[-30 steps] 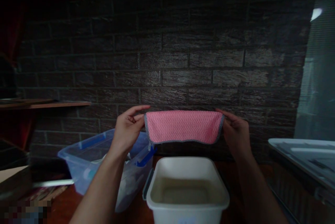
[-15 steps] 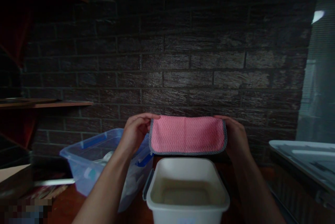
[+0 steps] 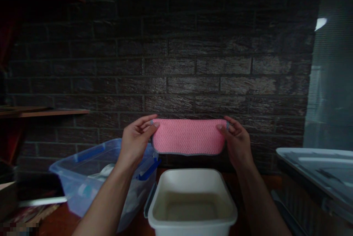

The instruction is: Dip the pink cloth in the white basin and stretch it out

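A pink cleaning cloth (image 3: 189,136) with a black-and-white checked edge hangs stretched between my hands, doubled over along its top. My left hand (image 3: 136,136) pinches its upper left corner, thumb on the near face. At the upper right corner, my right hand (image 3: 237,136) grips it the same way, fingers behind. Below the cloth stands a white plastic tub (image 3: 193,225) with its top uncovered. To the left, partly behind my left forearm, sits a clear bluish plastic bin (image 3: 74,181) holding white items I cannot make out.
A dark brick wall (image 3: 179,63) rises behind. A wooden shelf (image 3: 68,112) juts out at the left. A container with a pale lid (image 3: 317,158) stands at the right. The reddish-brown table (image 3: 52,217) shows between the containers.
Both thumbs now lie on the cloth's near face, where before they were not seen there. The cloth is slightly higher, and the view has shifted a little to the right.
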Demonstrator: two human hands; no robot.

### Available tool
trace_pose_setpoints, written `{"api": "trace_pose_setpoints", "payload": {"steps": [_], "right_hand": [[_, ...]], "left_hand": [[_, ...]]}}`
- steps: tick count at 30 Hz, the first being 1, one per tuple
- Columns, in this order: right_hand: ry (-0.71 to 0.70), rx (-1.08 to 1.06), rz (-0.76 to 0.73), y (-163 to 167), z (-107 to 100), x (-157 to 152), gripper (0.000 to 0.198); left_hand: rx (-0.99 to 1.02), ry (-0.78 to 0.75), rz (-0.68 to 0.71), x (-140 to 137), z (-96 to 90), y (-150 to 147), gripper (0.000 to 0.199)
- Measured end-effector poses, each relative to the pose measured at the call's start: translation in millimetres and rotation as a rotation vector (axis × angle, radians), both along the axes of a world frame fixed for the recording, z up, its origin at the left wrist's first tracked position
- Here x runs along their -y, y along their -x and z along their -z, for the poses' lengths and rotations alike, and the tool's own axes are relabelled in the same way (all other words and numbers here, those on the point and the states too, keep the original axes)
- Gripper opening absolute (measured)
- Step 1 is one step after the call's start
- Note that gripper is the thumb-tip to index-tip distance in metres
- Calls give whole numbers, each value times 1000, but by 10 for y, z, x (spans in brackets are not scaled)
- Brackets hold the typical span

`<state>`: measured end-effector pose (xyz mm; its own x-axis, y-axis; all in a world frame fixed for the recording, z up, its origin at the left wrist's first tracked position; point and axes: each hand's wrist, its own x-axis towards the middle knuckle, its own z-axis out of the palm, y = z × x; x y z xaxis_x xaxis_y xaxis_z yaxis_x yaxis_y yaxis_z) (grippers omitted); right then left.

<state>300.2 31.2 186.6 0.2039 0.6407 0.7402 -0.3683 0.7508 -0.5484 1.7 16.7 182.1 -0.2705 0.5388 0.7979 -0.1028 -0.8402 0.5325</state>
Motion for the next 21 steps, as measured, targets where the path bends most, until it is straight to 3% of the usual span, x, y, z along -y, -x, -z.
{"api": "trace_pose_setpoints", "payload": {"steps": [8,15,17,21], "right_hand": [[-22,-25,-111,2,-3,-2,25],[-81,-130,62,52,-11,39,34],[-82,-104,181,67,-5,46,38],[-91,69,446,38,29,6,44]], "left_hand": [[178,80,242,-20,-33,17,36],[166,41,218,-31,-26,-10,28],[96,24,134,-32,-7,-64,31],[-78,-54,-252,-49,51,-197,35]]}}
